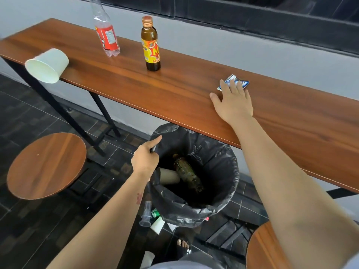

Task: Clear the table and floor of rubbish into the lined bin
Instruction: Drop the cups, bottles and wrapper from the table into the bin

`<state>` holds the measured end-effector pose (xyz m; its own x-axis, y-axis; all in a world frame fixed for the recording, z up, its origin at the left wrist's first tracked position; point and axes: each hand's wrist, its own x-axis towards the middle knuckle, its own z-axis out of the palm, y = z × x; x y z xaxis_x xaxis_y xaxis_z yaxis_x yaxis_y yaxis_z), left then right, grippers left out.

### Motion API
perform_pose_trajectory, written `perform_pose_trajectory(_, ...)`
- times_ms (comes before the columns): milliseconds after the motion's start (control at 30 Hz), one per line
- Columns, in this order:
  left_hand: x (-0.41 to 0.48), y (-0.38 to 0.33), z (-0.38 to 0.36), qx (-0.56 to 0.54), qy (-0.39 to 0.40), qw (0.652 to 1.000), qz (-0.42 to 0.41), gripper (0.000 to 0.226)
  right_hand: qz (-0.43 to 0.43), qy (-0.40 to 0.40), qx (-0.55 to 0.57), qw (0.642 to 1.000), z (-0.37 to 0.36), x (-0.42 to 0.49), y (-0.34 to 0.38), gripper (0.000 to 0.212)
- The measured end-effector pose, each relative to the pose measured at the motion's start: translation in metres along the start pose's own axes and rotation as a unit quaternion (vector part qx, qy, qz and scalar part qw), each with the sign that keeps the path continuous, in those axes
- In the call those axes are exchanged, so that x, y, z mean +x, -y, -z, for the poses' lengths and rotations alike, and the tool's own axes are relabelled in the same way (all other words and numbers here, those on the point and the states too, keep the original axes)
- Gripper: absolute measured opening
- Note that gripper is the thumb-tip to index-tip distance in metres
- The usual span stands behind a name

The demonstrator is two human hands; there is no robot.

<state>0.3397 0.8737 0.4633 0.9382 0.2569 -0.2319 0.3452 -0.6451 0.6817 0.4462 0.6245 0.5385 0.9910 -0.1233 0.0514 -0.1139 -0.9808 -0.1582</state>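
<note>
- Right hand (233,101): fingers straight, resting flat on blue wrapper (236,81), on table (174,90).
- Left hand (145,160): pinches bin liner (213,152) at rim, forefinger extended.
- Green bottle (186,171): inside bin, just right of left hand.

Bare forearms (272,162), black sandal (186,251), grey clothing (184,264).
</note>
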Motion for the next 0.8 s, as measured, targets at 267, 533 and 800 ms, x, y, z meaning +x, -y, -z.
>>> perform_pose_trajectory(267,-0.004,-0.003,0.003,-0.017,-0.01,1.0,-0.001,0.074,0.108,-0.008,0.062,0.992,0.007,-0.044,0.011,0.079)
perform_pose_trajectory(533,-0.013,0.007,0.02,-0.069,-0.022,0.997,0.012,0.076,0.198,-0.053,0.108,0.973,0.001,-0.092,0.03,0.063)
perform_pose_trajectory(800,-0.013,0.031,0.07,-0.073,-0.018,0.997,-0.025,0.07,0.272,-0.306,0.136,0.902,-0.025,-0.155,0.09,0.04)
